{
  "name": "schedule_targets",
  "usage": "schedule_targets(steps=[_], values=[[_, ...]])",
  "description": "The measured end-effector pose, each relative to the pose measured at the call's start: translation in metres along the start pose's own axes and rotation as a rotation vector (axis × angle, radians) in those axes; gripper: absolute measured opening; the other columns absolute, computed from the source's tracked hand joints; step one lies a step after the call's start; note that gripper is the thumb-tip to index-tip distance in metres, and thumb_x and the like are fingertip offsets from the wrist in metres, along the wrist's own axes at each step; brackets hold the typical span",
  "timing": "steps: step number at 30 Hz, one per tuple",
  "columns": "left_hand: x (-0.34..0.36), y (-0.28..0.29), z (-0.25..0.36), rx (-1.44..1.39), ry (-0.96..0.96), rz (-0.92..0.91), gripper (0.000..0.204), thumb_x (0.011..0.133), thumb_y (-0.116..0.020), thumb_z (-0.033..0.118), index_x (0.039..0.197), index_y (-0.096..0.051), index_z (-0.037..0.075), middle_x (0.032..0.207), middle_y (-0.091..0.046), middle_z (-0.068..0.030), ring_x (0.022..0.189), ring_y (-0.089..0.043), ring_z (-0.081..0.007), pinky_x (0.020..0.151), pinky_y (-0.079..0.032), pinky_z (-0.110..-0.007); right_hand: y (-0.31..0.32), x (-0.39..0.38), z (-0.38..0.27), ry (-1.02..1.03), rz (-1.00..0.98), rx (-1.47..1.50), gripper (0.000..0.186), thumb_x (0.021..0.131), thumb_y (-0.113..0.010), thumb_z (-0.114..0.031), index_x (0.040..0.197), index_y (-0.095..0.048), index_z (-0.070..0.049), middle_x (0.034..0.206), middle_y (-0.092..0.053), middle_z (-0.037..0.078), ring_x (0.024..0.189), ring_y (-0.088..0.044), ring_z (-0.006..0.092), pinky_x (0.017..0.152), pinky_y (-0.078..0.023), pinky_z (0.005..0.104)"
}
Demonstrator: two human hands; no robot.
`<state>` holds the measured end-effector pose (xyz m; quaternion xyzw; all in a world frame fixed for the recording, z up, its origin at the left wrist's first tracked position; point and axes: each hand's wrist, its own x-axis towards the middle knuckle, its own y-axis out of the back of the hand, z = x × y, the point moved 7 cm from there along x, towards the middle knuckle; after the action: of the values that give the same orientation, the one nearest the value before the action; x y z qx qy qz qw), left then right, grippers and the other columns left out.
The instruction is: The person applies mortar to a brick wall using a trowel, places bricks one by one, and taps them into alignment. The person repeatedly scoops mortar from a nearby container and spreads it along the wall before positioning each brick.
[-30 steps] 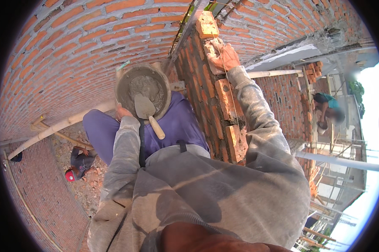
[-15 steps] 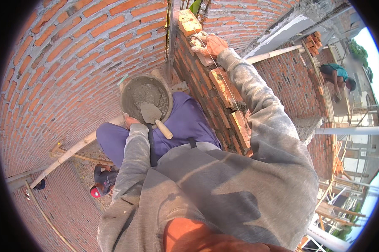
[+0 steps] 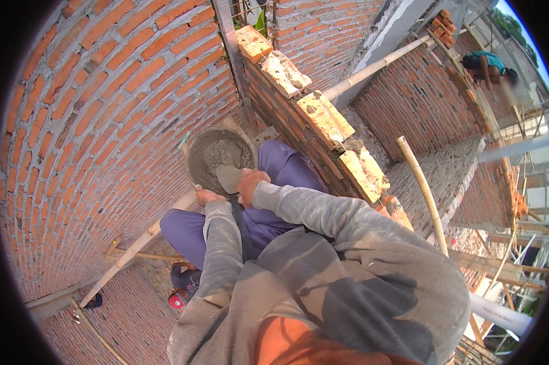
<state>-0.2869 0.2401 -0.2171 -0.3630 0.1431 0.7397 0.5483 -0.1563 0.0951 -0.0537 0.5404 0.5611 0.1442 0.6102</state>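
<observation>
A round grey bucket (image 3: pixel 190 159) with wet mortar (image 3: pixel 224 152) in it stands by my purple-clad legs. My right hand (image 3: pixel 250 184) is closed around the handle of a trowel, hiding most of it. The trowel's blade (image 3: pixel 228 178) lies at the near side of the bucket, over the mortar. At the bucket's near left rim, my left hand (image 3: pixel 208 196) grips the edge, its fingers partly hidden. To the right runs a low brick wall (image 3: pixel 274 103), topped by a row of bricks, among them a mortar-smeared brick (image 3: pixel 286 74). A thin string follows that row.
A tall brick wall (image 3: pixel 122 91) rises close on my left. Bamboo poles cross at the lower left (image 3: pixel 137 242) and right (image 3: pixel 424 188). One person (image 3: pixel 186 280) is below on the left; another person (image 3: pixel 487 66) bends over a wall at the far right.
My right hand has left the brick on the wall's top row, come down to the bucket and taken hold of the trowel. The left hand stays at the rim; the view has shifted.
</observation>
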Motion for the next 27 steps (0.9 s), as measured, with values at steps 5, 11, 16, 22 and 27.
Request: schedule_targets(steps=[5,11,16,22,27], values=[[-0.004,0.015,-0.006,0.134,0.032,0.240,0.067,0.100,-0.070,0.038,0.146,-0.056,-0.009,0.150,-0.060,-0.0203,0.125,-0.062,-0.0344,0.109,-0.050,-0.050,-0.028,0.021,-0.010,0.160,-0.060,0.032,0.035,0.087,-0.077,-0.025,0.115,-0.080,-0.004,0.116,-0.079,0.017,0.113,-0.076,0.0332,0.093,-0.061,0.0432],[0.008,0.020,0.005,0.252,-0.053,0.264,0.064,0.102,-0.063,0.031,0.149,-0.052,-0.011,0.149,-0.058,-0.0224,0.123,-0.064,-0.0352,0.106,-0.051,-0.050,0.050,-0.030,0.031,0.050,-0.296,0.848,0.028,0.101,-0.061,-0.021,0.105,-0.075,0.003,0.099,-0.078,0.018,0.077,-0.077,0.0279,0.064,-0.060,0.0388],[-0.043,-0.060,0.086,0.387,-0.404,-0.085,0.075,0.098,-0.068,0.017,0.162,-0.039,-0.007,0.146,-0.062,-0.0198,0.120,-0.065,-0.0306,0.107,-0.051,-0.041,0.152,-0.137,0.061,0.177,-0.198,1.550,0.039,0.113,-0.046,-0.027,0.128,-0.066,0.003,0.087,-0.064,0.007,0.072,-0.067,0.0127,0.059,-0.056,0.0300],[-0.145,-0.259,0.093,0.567,-0.081,-0.679,0.063,0.098,-0.076,0.012,0.155,-0.052,-0.004,0.127,-0.072,-0.0117,0.106,-0.072,-0.0209,0.084,-0.063,-0.037,0.225,-0.186,0.130,0.063,0.494,1.186,0.043,0.105,-0.066,-0.023,0.138,-0.064,0.004,0.108,-0.072,0.017,0.095,-0.071,0.0242,0.083,-0.057,0.0391],[-0.186,-0.332,0.055,0.581,0.076,-0.621,0.049,0.099,-0.076,0.012,0.145,-0.061,0.002,0.121,-0.072,-0.0086,0.104,-0.071,-0.0199,0.076,-0.064,-0.034,0.250,-0.190,0.187,-0.114,0.568,1.233,0.040,0.099,-0.071,-0.017,0.132,-0.067,0.005,0.106,-0.075,0.021,0.093,-0.072,0.0302,0.083,-0.056,0.0414]])
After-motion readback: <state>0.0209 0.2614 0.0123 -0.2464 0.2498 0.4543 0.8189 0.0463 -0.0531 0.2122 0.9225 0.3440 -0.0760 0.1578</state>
